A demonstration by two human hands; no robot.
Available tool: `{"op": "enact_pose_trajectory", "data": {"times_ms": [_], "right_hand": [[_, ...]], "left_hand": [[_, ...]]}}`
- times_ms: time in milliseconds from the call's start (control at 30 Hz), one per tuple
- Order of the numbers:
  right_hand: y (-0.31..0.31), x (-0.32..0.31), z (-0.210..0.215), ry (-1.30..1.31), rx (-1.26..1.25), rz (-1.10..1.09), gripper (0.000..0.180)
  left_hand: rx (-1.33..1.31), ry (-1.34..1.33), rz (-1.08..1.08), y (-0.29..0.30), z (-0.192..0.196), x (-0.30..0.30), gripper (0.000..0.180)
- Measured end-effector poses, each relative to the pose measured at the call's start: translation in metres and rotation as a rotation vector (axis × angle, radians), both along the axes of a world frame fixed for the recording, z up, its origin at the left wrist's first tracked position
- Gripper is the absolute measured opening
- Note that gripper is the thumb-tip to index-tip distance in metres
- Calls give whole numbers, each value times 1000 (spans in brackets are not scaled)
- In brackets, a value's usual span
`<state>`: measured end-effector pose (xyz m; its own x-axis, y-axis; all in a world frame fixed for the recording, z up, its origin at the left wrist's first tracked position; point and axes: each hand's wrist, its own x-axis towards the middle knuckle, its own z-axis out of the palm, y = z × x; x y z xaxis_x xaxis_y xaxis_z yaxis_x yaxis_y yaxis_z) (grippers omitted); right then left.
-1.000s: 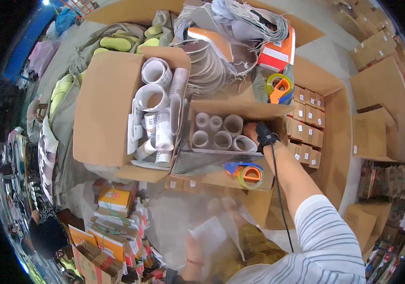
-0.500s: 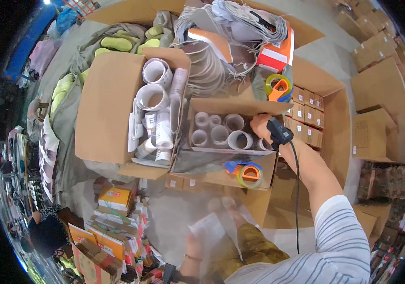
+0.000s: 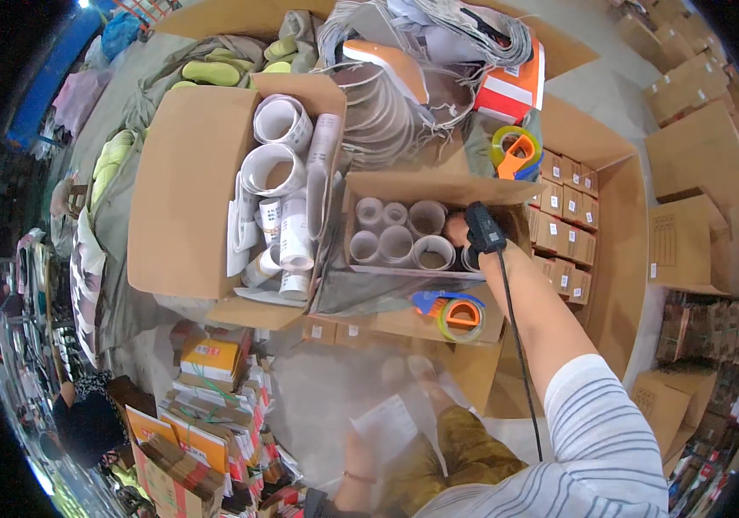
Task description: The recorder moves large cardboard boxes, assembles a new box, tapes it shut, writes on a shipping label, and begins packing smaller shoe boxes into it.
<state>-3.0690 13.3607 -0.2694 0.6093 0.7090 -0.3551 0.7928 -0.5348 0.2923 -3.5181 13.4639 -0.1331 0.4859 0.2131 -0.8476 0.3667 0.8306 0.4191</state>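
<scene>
My right hand reaches down into a small cardboard box, beside several upright rolls of white paper. Its fingers are hidden by the box and rolls, so I cannot tell what they touch. A black device with a cable is strapped at that wrist. Low in the view, my left hand grips a white sheet of paper, both somewhat blurred. On the small box's front flap lies a blue and orange tape dispenser.
Left of it stands a larger carton with printed white rolls. A big carton at the right holds small brown boxes. Stacked envelopes are at lower left. Another tape dispenser, white cord and yellow-green shoe-shaped items lie farther back.
My right hand has moved left and deeper into the small box, toward the paper rolls. My left hand still holds the sheet, with only a slight shift.
</scene>
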Motion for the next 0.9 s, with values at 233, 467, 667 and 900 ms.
{"op": "enact_pose_trajectory", "data": {"times_ms": [233, 467, 667, 900], "right_hand": [[6, -12, -4, -172, -63, -18, 12], [4, -13, -9, -348, -224, -73, 12], [10, -23, 87, -64, 78, -53, 12], [-7, -49, 230, -19, -58, -146, 10]], "left_hand": [[120, 34, -120, 2, -4, -2, 37], [51, 8, 32, -2, -22, -7, 36], [171, 21, -135, -1, -17, -19, 34], [413, -233, -421, 14, 14, 12, 30]]}}
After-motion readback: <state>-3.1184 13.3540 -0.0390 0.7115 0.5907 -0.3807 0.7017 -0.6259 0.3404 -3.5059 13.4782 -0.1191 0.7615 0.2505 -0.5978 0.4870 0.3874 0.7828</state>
